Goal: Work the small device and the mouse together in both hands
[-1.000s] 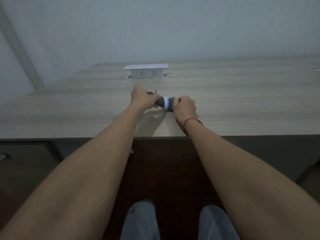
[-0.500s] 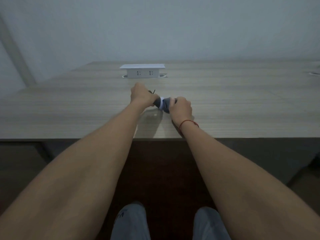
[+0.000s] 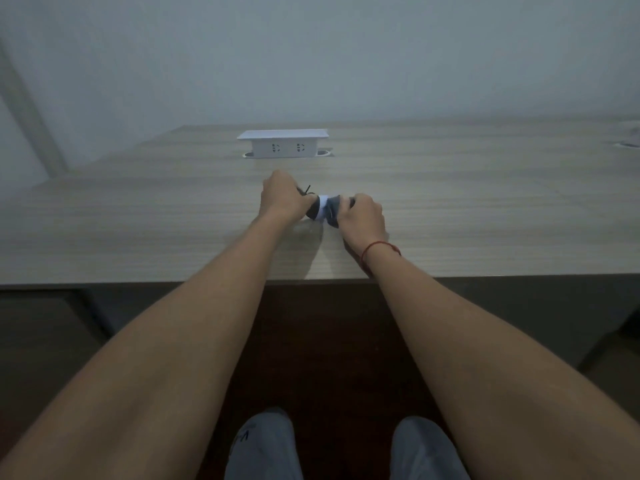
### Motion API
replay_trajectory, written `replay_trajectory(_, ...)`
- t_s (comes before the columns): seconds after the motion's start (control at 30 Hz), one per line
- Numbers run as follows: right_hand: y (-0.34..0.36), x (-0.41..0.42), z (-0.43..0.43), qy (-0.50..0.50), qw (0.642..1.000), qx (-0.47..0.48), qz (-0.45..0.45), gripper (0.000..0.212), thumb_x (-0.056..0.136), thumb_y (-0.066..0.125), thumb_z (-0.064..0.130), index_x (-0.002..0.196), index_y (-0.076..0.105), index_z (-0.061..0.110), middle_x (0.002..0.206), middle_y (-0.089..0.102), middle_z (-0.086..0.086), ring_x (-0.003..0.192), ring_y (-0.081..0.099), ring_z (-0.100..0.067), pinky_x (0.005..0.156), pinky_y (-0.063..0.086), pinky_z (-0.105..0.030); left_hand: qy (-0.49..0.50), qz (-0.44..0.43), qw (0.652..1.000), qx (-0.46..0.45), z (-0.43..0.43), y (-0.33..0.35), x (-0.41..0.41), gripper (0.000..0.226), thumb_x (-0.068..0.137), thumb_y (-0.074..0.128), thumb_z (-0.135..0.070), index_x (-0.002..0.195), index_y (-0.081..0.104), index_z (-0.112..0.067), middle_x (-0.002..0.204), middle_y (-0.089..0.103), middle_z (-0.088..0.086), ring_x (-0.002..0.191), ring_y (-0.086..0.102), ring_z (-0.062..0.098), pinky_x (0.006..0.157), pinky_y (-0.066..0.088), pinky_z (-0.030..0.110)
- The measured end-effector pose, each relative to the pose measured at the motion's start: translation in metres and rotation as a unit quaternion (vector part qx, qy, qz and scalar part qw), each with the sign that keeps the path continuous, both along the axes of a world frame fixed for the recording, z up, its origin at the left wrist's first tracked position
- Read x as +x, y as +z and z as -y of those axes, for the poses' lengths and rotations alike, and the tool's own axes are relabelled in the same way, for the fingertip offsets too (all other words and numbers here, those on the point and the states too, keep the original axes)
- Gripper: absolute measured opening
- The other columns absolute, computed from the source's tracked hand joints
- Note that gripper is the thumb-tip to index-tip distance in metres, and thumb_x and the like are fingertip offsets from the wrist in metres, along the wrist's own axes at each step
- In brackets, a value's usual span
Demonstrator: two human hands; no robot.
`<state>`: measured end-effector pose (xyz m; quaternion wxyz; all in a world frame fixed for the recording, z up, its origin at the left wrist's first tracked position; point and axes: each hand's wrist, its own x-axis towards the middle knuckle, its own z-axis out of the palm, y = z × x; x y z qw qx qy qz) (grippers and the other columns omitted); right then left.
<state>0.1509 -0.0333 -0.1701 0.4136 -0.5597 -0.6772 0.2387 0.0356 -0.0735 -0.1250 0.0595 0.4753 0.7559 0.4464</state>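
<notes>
Both my hands hold one small dark grey object with a white band [image 3: 323, 209] just above the wooden table [image 3: 138, 216]. My left hand [image 3: 282, 199] grips its left end, where a thin dark cord sticks up. My right hand [image 3: 362, 216] grips its right end, fingers curled round it. A red string circles my right wrist. Most of the object is hidden by my fingers.
A white pop-up socket box [image 3: 283, 144] stands on the table beyond my hands. Another round fitting [image 3: 628, 143] shows at the far right edge. The table's front edge runs under my forearms, with my knees below. A pale wall stands behind.
My hands stay on the object with little change. The view has shifted slightly, so the socket box and hands sit a bit further left than a second ago.
</notes>
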Motion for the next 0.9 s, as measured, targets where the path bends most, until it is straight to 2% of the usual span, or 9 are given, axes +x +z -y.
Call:
replay_trajectory(0.1, 0.001, 0.002, 0.001, 0.032, 0.999, 0.021, 0.039, 0.047, 0.085, 0.062, 0.047, 0.109, 0.061, 0.008, 0.111, 0.062, -0.012, 0.103, 0.059, -0.031, 0.090, 0.051, -0.045, 0.001, -0.007, 1.000, 0.026, 0.002, -0.005, -0.006, 0.020, 0.084, 0.071, -0.020, 0.077, 0.071, 0.000, 0.081, 0.068, 0.014, 0.072, 0.062, 0.025, 0.064, 0.048, 0.028)
replay_trajectory(0.2, 0.002, 0.005, 0.000, 0.049, 0.994, 0.024, 0.095, 0.053, 0.076, 0.074, 0.042, 0.116, 0.060, 0.010, 0.117, 0.058, -0.010, 0.106, 0.057, -0.028, 0.085, 0.048, -0.034, 0.006, 0.015, 0.998, 0.053, 0.001, -0.007, -0.012, 0.026, 0.084, 0.071, -0.023, 0.080, 0.072, 0.002, 0.085, 0.071, 0.018, 0.076, 0.066, 0.028, 0.070, 0.053, 0.031)
replay_trajectory(0.27, 0.004, 0.007, 0.000, 0.064, 0.994, 0.020, 0.081, 0.046, 0.074, 0.074, 0.039, 0.111, 0.062, 0.014, 0.113, 0.062, -0.007, 0.102, 0.060, -0.028, 0.081, 0.047, -0.032, 0.003, 0.008, 0.999, 0.053, -0.001, 0.000, -0.015, 0.027, 0.080, 0.073, -0.024, 0.071, 0.069, 0.002, 0.077, 0.070, 0.019, 0.070, 0.065, 0.027, 0.069, 0.055, 0.034)
replay_trajectory(0.33, 0.005, 0.010, 0.001, 0.088, 0.994, 0.012, 0.067, 0.042, 0.074, 0.072, 0.037, 0.110, 0.062, 0.018, 0.108, 0.065, -0.003, 0.100, 0.062, -0.026, 0.087, 0.051, -0.037, 0.002, -0.013, 0.999, 0.053, -0.001, 0.008, -0.016, 0.030, 0.079, 0.073, -0.022, 0.061, 0.061, -0.002, 0.067, 0.064, 0.014, 0.067, 0.058, 0.023, 0.063, 0.049, 0.031)
replay_trajectory(0.43, 0.005, 0.010, 0.004, 0.129, 0.990, -0.006, 0.049, 0.046, 0.077, 0.072, 0.032, 0.119, 0.058, 0.019, 0.104, 0.060, 0.001, 0.101, 0.061, -0.024, 0.095, 0.050, -0.044, -0.011, -0.019, 0.998, 0.053, -0.002, 0.013, -0.017, 0.022, 0.081, 0.074, -0.022, 0.080, 0.069, 0.000, 0.086, 0.063, 0.006, 0.083, 0.058, 0.020, 0.075, 0.051, 0.028)
replay_trajectory(0.5, 0.004, 0.009, 0.004, 0.136, 0.990, -0.003, 0.047, 0.049, 0.077, 0.073, 0.033, 0.121, 0.056, 0.020, 0.107, 0.061, 0.000, 0.101, 0.061, -0.023, 0.096, 0.051, -0.044, -0.014, -0.002, 0.998, 0.053, -0.004, 0.011, -0.019, 0.030, 0.081, 0.075, -0.025, 0.090, 0.071, 0.003, 0.092, 0.066, 0.008, 0.087, 0.061, 0.022, 0.081, 0.053, 0.032)
replay_trajectory(0.63, 0.001, 0.008, -0.001, 0.126, 0.990, 0.018, 0.060, 0.052, 0.077, 0.075, 0.044, 0.119, 0.057, 0.020, 0.112, 0.064, 0.000, 0.101, 0.061, -0.020, 0.096, 0.050, -0.043, -0.029, 0.029, 0.998, 0.053, -0.004, 0.001, -0.020, 0.036, 0.083, 0.073, -0.032, 0.092, 0.070, 0.003, 0.088, 0.069, 0.014, 0.085, 0.067, 0.028, 0.081, 0.058, 0.040)
replay_trajectory(0.8, 0.002, 0.012, -0.001, 0.139, 0.988, 0.020, 0.062, 0.058, 0.077, 0.078, 0.039, 0.125, 0.055, 0.016, 0.120, 0.063, -0.003, 0.108, 0.059, -0.021, 0.100, 0.047, -0.042, -0.022, 0.037, 0.995, 0.094, -0.001, -0.001, -0.023, 0.036, 0.086, 0.067, -0.036, 0.089, 0.068, 0.000, 0.090, 0.069, 0.016, 0.084, 0.069, 0.031, 0.078, 0.059, 0.043)
replay_trajectory(0.9, 0.003, 0.012, 0.000, 0.140, 0.988, 0.020, 0.057, 0.059, 0.077, 0.079, 0.038, 0.126, 0.055, 0.015, 0.121, 0.062, -0.004, 0.110, 0.059, -0.022, 0.101, 0.047, -0.043, -0.014, 0.036, 0.993, 0.111, -0.004, -0.005, -0.018, 0.038, 0.087, 0.067, -0.035, 0.089, 0.068, 0.002, 0.088, 0.067, 0.013, 0.083, 0.065, 0.028, 0.074, 0.055, 0.036)
